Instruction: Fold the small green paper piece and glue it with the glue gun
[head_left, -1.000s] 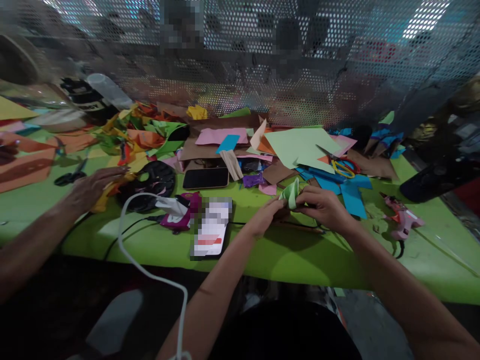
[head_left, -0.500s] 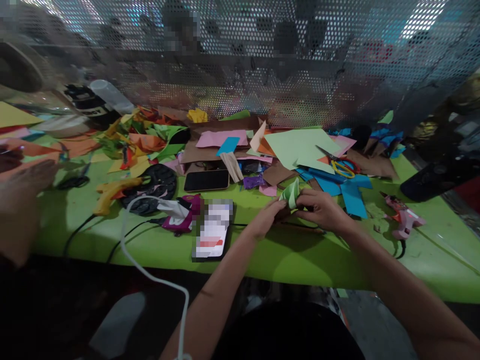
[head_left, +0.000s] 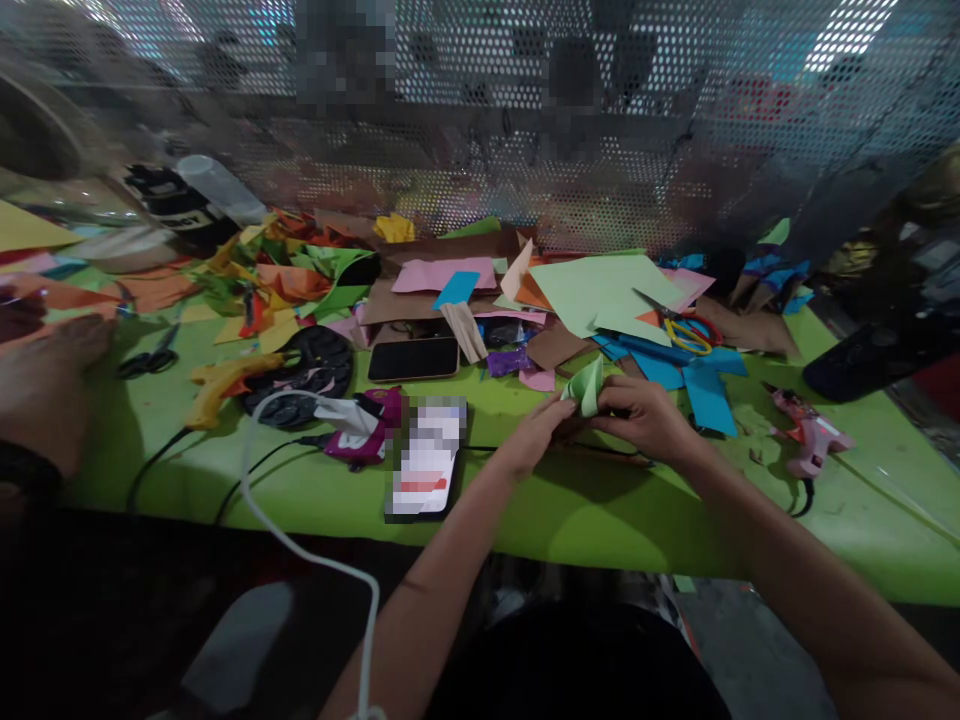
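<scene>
Both of my hands meet over the green table [head_left: 600, 510] around a folded piece of light green paper [head_left: 586, 385]. My left hand [head_left: 534, 437] pinches its lower left side with closed fingers. My right hand [head_left: 646, 417] grips it from the right, fingers curled. The paper stands up between my fingertips, just above the tabletop. A phone [head_left: 425, 457] lies face up to the left of my left hand.
Coloured paper scraps [head_left: 600, 290] and scissors [head_left: 686, 333] lie behind my hands. A pink glue gun [head_left: 811, 440] sits at right, a yellow glue gun [head_left: 225, 382] and black scissors [head_left: 148, 357] at left. Another person's hand [head_left: 45, 385] rests at far left. A perforated screen [head_left: 480, 110] stands behind.
The other person's hand let go of the yellow glue gun and drew back to the far left. My hands stayed on the green paper, shifting only slightly.
</scene>
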